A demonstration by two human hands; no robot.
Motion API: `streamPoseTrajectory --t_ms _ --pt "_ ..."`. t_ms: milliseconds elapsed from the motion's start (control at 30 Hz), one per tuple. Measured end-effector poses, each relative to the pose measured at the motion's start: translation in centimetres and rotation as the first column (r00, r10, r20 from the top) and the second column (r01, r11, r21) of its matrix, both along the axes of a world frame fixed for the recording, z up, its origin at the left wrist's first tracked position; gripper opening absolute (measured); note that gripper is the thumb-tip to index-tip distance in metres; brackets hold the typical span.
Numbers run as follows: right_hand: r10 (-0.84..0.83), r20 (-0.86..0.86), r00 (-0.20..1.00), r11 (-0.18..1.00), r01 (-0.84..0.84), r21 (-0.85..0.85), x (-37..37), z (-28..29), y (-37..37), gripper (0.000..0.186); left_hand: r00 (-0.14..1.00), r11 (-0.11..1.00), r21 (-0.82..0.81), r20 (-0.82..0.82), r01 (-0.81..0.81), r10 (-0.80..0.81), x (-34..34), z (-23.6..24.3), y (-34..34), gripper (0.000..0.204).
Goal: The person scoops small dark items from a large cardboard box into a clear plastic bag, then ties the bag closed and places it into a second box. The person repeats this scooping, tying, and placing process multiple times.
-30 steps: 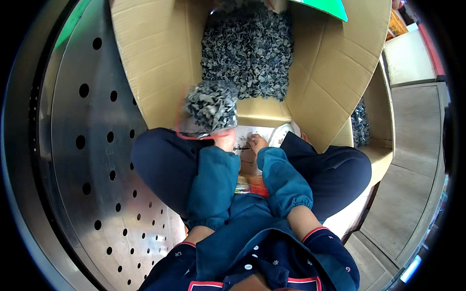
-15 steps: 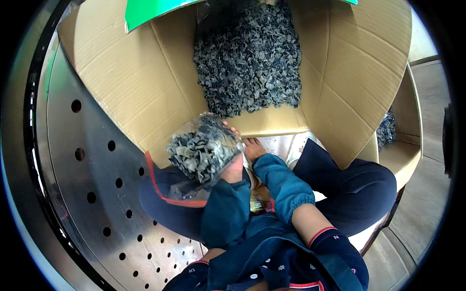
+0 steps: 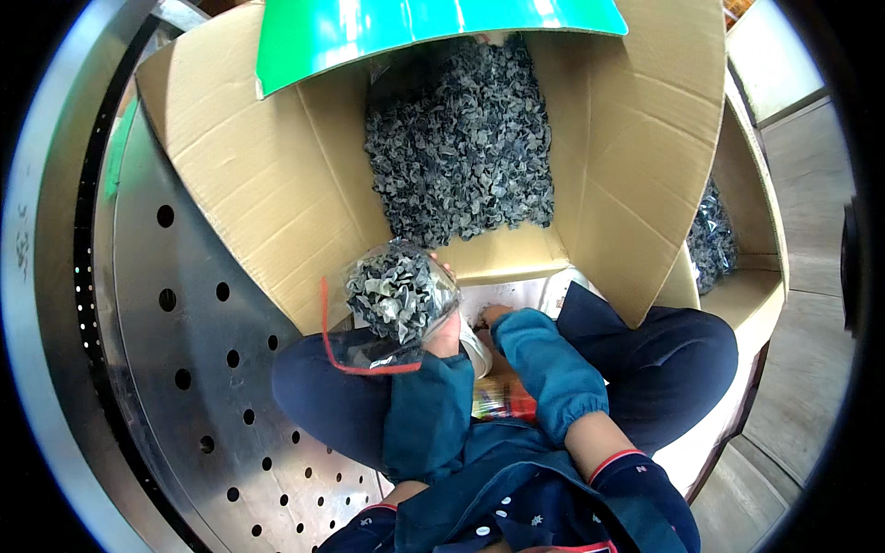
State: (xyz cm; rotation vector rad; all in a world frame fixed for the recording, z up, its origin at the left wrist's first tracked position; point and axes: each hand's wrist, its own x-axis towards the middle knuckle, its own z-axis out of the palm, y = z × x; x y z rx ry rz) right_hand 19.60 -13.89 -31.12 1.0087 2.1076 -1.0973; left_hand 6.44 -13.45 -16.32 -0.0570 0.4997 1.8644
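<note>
A clear plastic bag (image 3: pixel 396 300) with a red edge, partly filled with dried black fungus, is in my left hand (image 3: pixel 445 336). My fingers wrap round its right side, and its red-edged end hangs to the lower left over my left thigh. My right hand (image 3: pixel 499 315) is low on a white surface (image 3: pixel 479 295) in front of the box, beside a few dark crumbs; its fingers are mostly hidden by the sleeve and too small to make out. Ahead, a large cardboard box (image 3: pixel 507 263) lies open toward me, holding a heap of dried black fungus (image 3: pixel 461 147).
A green flap (image 3: pixel 442 37) hangs over the box's top. At right, another cardboard box (image 3: pixel 756 267) holds a bag of dark pieces (image 3: pixel 712 241). A perforated metal panel (image 3: pixel 203 313) is on the left. A colourful packet (image 3: pixel 502 398) lies between my legs.
The bag has turned and moved slightly right in my left hand, its red edge swinging closer. My right hand has shifted down and right, away from the bag. The view has tilted, showing more green flap.
</note>
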Motion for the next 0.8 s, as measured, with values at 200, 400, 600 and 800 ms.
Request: streamPoseTrajectory --t_ms 200,400,600,800 --pt "-0.439 -0.19 0.878 0.791 0.277 -0.546 0.8 10.8 7.4 0.021 0.992 0.989 -0.117 0.084 -0.088 0.098 -0.5 -1.2 -0.1 0.042" --pt "-0.326 -0.437 0.838 0.753 0.51 0.416 0.7 18.6 12.8 0.027 0.995 0.974 -0.215 0.056 -0.074 0.088 0.2 -0.1 0.6 0.046" --pt "-0.383 -0.3 0.873 0.679 0.487 0.549 -4.5 13.2 14.2 0.056 0.999 0.976 -0.218 0.028 -0.021 0.027 1.1 0.9 1.8 0.05" --pt "-0.292 -0.368 0.883 0.702 0.459 0.545 -2.2 11.0 13.6 0.045 1.0 0.971 -0.239 0.003 -0.017 0.019 0.6 1.7 2.1 0.054"
